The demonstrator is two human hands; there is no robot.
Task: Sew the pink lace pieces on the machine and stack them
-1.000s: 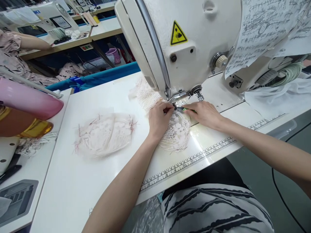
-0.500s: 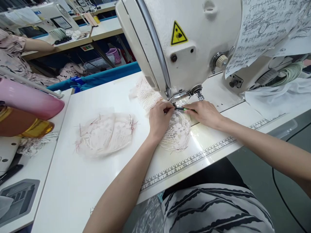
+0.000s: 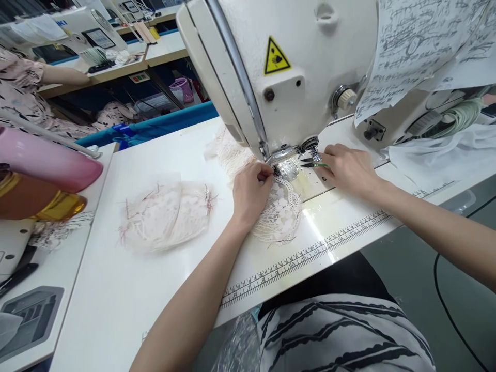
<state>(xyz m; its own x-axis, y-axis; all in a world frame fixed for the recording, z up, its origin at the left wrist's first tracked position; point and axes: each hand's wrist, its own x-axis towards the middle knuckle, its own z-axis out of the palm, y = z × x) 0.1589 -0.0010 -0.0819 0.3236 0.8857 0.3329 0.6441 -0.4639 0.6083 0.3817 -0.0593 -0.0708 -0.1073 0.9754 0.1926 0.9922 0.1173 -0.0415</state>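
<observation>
A pale lace piece (image 3: pixel 279 212) lies under the needle area of the sewing machine (image 3: pixel 279 77). My left hand (image 3: pixel 252 194) is closed in a pinch at the lace's upper edge, beside the presser foot; its fingertips are partly hidden. To the right of the needle, my right hand (image 3: pixel 351 168) grips a pair of thread snips (image 3: pixel 310 164), their dark blades pointing left and a bit of green showing at the handle. Behind my left hand, more gathered lace (image 3: pixel 233 155) continues past the foot. Another sheer lace piece (image 3: pixel 166 214) with reddish thread ends rests on the table at left.
A printed ruler (image 3: pixel 306 254) runs along the table's front edge. Handwritten sheets (image 3: pixel 411 51) hang at right above white cloth (image 3: pixel 445 155). Pink (image 3: pixel 46 157) and amber (image 3: pixel 39 196) bottles stand at left. A co-worker's arm (image 3: pixel 64 75) rests at another table.
My right hand has moved right, away from the needle, carrying the snips with it. The left hand stays at the lace. The whole view has shifted slightly.
</observation>
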